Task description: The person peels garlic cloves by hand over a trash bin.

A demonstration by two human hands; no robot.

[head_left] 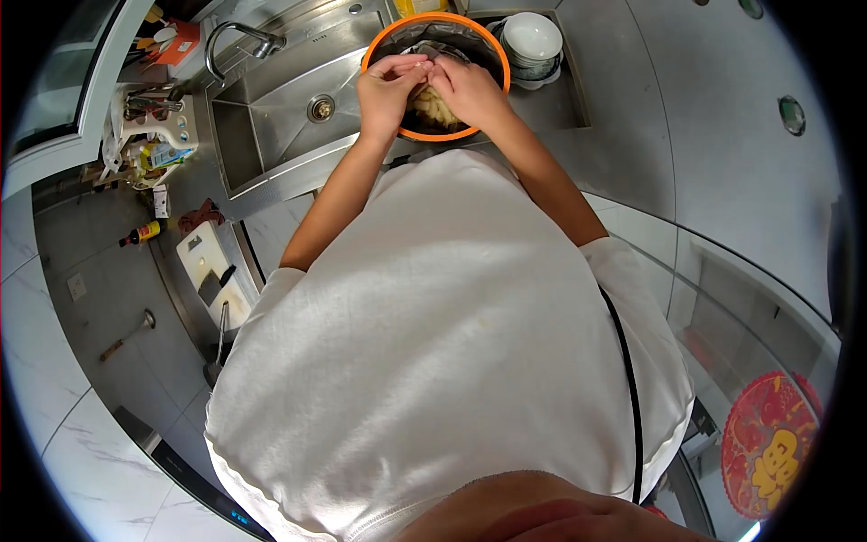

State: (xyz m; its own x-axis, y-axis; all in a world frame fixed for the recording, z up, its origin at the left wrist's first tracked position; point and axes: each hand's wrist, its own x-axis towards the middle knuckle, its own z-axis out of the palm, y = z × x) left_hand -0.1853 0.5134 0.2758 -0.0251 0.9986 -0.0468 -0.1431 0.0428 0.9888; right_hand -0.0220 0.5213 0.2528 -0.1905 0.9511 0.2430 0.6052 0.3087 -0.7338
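Observation:
My left hand (386, 95) and my right hand (471, 93) meet fingertip to fingertip over a bin with an orange rim (438, 136). The fingers of both are closed in a pinch, and whatever small thing sits between them is too hidden to name. Dark lining covers the bin's inner wall. Below my hands, pale yellowish scraps (433, 108) lie inside it, partly covered by my fingers and wrists.
Left of the bin is a steel sink (289, 135) with a curved faucet (244, 36). White bowls (533, 38) stand stacked to the right. A cutting board (200, 255) with a dark blade on it, a bottle (144, 232) and a utensil holder (172, 120) are farther left.

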